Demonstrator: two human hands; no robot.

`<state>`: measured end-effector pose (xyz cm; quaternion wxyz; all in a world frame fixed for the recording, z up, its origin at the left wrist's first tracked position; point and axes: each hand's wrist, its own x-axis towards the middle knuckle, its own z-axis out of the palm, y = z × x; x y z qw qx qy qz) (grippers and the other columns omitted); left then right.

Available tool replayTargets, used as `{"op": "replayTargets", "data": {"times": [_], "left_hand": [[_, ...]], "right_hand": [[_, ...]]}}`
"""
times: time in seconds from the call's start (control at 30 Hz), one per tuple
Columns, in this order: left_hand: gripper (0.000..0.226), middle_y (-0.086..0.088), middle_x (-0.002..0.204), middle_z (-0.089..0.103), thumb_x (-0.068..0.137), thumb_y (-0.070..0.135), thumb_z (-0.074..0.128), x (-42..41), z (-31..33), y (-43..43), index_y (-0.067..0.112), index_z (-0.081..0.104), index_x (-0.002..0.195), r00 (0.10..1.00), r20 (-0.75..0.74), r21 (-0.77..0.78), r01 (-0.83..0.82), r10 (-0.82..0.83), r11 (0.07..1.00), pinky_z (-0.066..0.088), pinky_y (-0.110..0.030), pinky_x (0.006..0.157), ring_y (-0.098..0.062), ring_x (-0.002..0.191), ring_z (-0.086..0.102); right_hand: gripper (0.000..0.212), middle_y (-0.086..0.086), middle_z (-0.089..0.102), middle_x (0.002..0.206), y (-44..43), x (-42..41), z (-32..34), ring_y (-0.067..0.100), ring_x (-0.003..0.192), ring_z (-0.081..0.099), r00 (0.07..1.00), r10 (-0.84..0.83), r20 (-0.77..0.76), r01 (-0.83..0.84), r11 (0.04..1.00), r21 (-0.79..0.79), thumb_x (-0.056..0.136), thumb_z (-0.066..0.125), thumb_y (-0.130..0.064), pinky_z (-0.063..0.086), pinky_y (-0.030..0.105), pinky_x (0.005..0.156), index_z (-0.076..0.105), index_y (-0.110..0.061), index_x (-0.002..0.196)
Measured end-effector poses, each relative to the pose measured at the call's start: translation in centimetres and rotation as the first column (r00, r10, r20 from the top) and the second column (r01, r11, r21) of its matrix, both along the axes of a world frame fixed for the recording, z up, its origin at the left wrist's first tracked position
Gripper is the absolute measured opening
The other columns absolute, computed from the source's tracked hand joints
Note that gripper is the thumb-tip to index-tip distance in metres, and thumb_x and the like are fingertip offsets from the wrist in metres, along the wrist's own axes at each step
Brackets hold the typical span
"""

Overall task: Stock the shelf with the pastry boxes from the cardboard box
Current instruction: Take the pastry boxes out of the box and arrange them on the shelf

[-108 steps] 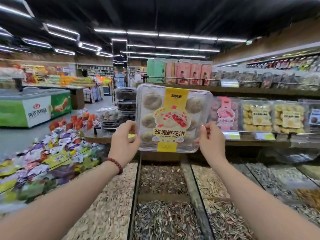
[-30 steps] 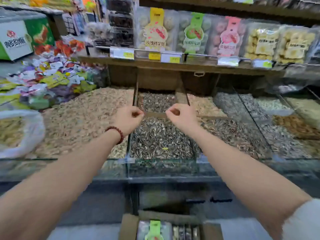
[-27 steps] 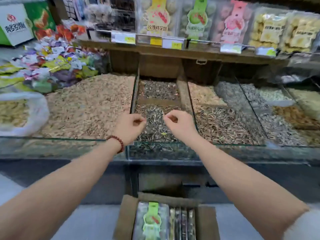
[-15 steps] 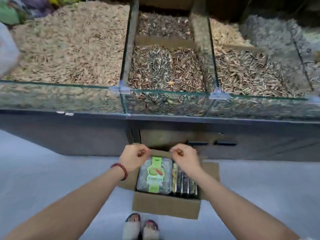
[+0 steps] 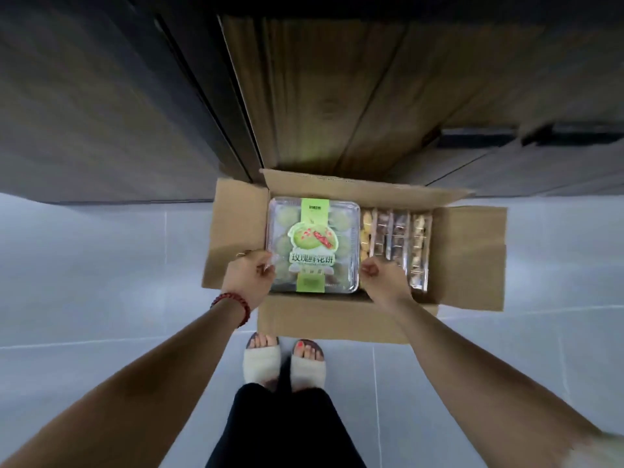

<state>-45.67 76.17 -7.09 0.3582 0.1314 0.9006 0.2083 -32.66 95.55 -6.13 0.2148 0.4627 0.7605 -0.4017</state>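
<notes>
An open cardboard box [image 5: 337, 324] sits on the floor in front of my feet. Flat in its left half lies a clear pastry box with a green label [image 5: 312, 244]. Several more pastry boxes [image 5: 395, 244] stand on edge in its right half. My left hand [image 5: 248, 278], with a red bead bracelet on the wrist, pinches the left edge of the green-label box. My right hand [image 5: 381, 282] is curled at that box's right edge, between it and the upright boxes; no hold on it shows.
The dark base of the display counter [image 5: 101, 96] and its wooden panel [image 5: 337, 96] rise directly behind the cardboard box. Grey tiled floor [image 5: 101, 265] spreads left and right. The box flaps [image 5: 472, 258] are folded outward.
The yellow-label box I held up now stands on the shelf. My view dropped from the seed bins to the floor, and both hands came down to the green-label box's edges.
</notes>
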Motion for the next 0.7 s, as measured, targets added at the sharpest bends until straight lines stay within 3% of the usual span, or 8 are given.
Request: {"op": "replayTargets", "data": {"times": [0.07,0.2,0.33,0.43,0.5,0.57,0.63,0.7], "left_hand": [[0.021,-0.017,0.093,0.069,0.088,0.018,0.052,-0.3,-2.5,0.0,0.010,0.066,0.102,1.000,0.027,-0.054,-0.004,0.006,0.999,0.047,-0.033,0.081,-0.033,0.095,0.061],[0.024,-0.017,0.093,0.068,0.081,0.018,0.054,-0.6,-6.8,0.0,0.003,0.063,0.098,0.976,0.161,-0.099,-0.130,0.145,0.987,0.046,-0.030,0.076,-0.032,0.092,0.062],[0.036,-0.013,0.097,0.069,0.078,0.017,0.057,-0.8,-8.3,0.2,0.001,0.060,0.110,0.963,0.186,-0.085,-0.183,0.196,0.979,0.045,-0.027,0.072,-0.030,0.094,0.062],[0.036,-0.012,0.101,0.068,0.071,0.024,0.059,-1.0,-8.9,0.7,0.009,0.060,0.104,0.947,0.269,-0.117,-0.149,0.175,0.982,0.051,-0.027,0.072,-0.028,0.088,0.063],[0.037,-0.014,0.101,0.065,0.069,0.026,0.056,-1.1,-9.1,1.0,0.014,0.056,0.104,0.942,0.292,-0.138,-0.129,0.165,0.982,0.056,-0.035,0.074,-0.030,0.084,0.063],[0.039,-0.011,0.102,0.065,0.075,0.023,0.055,-1.3,-8.9,1.5,0.016,0.054,0.114,0.955,0.266,-0.151,-0.091,0.129,0.984,0.054,-0.032,0.072,-0.028,0.086,0.063],[0.038,-0.013,0.104,0.064,0.081,0.018,0.055,-1.4,-9.0,1.9,0.013,0.051,0.118,0.966,0.234,-0.152,-0.078,0.113,0.985,0.050,-0.030,0.070,-0.029,0.089,0.061],[0.040,-0.013,0.104,0.063,0.082,0.016,0.057,-1.5,-9.3,1.9,0.012,0.049,0.121,0.966,0.221,-0.154,-0.098,0.131,0.983,0.052,-0.033,0.072,-0.030,0.092,0.061]], "right_hand": [[0.028,0.008,0.063,0.099,0.0,-0.2,-2.3,0.022,0.084,0.056,1.000,-0.023,0.016,0.024,1.000,-0.016,0.090,0.054,-0.016,0.037,0.023,0.067,0.060,-0.006,0.116],[0.033,0.008,0.059,0.087,-0.6,-0.6,-5.7,0.020,0.065,0.053,0.998,-0.052,0.033,0.055,0.992,-0.113,0.091,0.055,-0.018,0.038,0.019,0.043,0.052,-0.010,0.122],[0.038,0.026,0.058,0.115,-0.8,-1.2,-7.7,0.035,0.094,0.061,0.989,-0.147,0.024,0.149,0.982,-0.114,0.088,0.059,-0.017,0.047,0.029,0.064,0.053,0.002,0.121],[0.018,0.008,0.042,0.122,-1.3,-1.3,-9.0,0.020,0.087,0.056,0.987,-0.160,0.005,0.160,0.984,-0.082,0.087,0.055,-0.015,0.043,0.014,0.058,0.056,-0.031,0.095],[0.033,0.008,0.035,0.130,-1.8,-1.1,-9.7,0.023,0.117,0.042,0.983,-0.180,-0.035,0.182,0.982,0.042,0.086,0.056,-0.013,0.041,0.019,0.086,0.055,-0.028,0.115],[0.060,0.009,0.030,0.137,-1.7,-1.5,-9.9,0.027,0.127,0.033,0.954,-0.296,-0.051,0.300,0.949,0.095,0.084,0.060,-0.015,0.038,0.033,0.103,0.039,-0.014,0.140],[0.062,0.008,0.027,0.139,-1.3,-1.8,-10.0,0.026,0.122,0.038,0.924,-0.382,-0.017,0.382,0.923,0.045,0.085,0.062,-0.019,0.041,0.033,0.098,0.037,-0.009,0.141],[0.055,0.007,0.024,0.136,-0.6,-2.0,-10.2,0.018,0.102,0.046,0.891,-0.454,-0.004,0.453,0.891,-0.040,0.088,0.060,-0.019,0.040,0.024,0.088,0.042,-0.006,0.139]]}}
